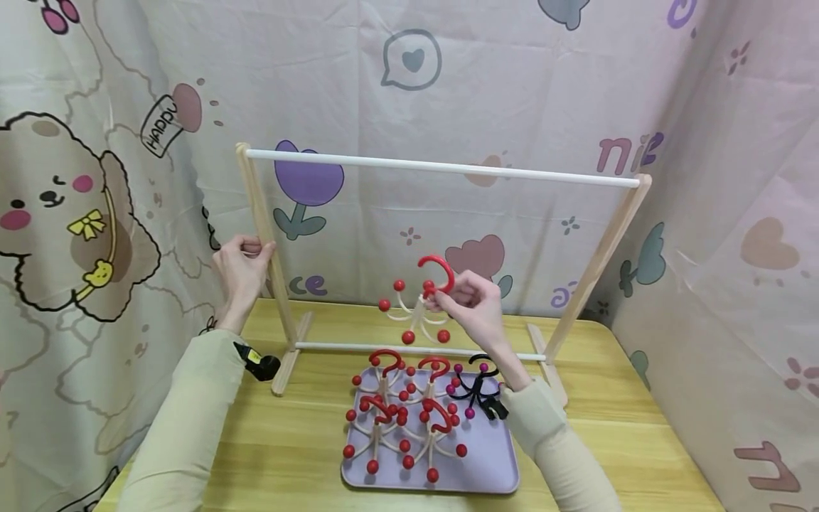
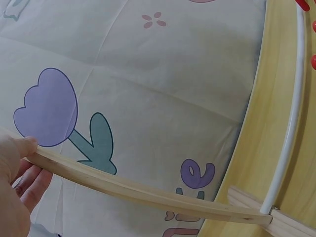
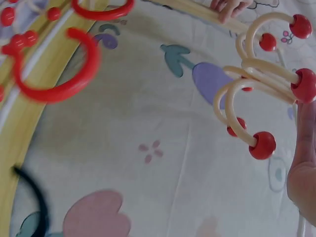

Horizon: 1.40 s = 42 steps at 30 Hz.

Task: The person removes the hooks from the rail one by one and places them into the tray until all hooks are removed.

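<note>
My right hand (image 1: pixel 473 309) pinches a multi-arm hanger (image 1: pixel 417 313) just below its red hook. Cream curved arms tipped with red balls spread from the hanger's stem. It is in the air in front of a wooden rack's lower white rod (image 1: pixel 358 348), below the upper white rod (image 1: pixel 441 166). In the right wrist view, the hanger's curved arms (image 3: pixel 269 69) show beside part of the hand. My left hand (image 1: pixel 246 274) grips the rack's left wooden upright (image 1: pixel 265 220) about midway up. The left wrist view shows thumb and fingers around that upright (image 2: pixel 123 186).
A lilac tray (image 1: pixel 489 466) lies on the wooden table (image 1: pixel 288 455) in front of the rack. Several similar red-hooked hangers (image 1: pixel 431 434) and a black one with magenta balls (image 1: pixel 476 387) stand on it. Patterned curtains (image 1: pixel 397 213) enclose the back and sides.
</note>
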{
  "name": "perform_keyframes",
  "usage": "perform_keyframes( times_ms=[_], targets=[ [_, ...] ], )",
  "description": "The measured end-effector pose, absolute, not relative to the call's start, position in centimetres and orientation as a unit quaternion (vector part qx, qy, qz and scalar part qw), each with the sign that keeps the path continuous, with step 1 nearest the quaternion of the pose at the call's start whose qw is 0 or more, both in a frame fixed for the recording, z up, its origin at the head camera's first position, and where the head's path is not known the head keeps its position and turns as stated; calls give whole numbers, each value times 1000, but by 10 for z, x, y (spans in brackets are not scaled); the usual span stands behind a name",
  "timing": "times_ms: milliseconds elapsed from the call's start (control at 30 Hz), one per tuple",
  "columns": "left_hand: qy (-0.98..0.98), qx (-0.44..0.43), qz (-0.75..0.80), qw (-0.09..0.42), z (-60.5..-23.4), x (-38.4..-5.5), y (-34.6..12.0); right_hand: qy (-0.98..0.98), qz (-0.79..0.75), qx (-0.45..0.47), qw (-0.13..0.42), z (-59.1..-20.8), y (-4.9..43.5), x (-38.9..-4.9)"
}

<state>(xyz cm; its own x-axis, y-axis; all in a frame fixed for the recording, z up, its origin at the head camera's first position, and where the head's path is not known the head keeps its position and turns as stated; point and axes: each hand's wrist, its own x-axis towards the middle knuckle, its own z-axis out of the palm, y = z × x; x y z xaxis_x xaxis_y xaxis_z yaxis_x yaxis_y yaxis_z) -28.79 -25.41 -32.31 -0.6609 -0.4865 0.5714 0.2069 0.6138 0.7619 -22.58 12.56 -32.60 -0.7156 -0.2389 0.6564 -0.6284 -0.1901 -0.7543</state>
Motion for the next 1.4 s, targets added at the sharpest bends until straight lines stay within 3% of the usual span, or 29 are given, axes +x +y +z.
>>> perform_keyframes(
  times_ms=[567, 967, 1400],
  targets=[
    [-801, 93, -437, 398, -323, -288, -252, -662, 654, 352, 96, -389, 219, -176],
    [-802, 99, -441, 392, -320, -286, -251, -679, 652, 338, -11, -420, 262, -166],
    [-805, 92, -430, 398, -321, -286, -252, -670, 646, 357, -83, -444, 276, -164]
  ],
)
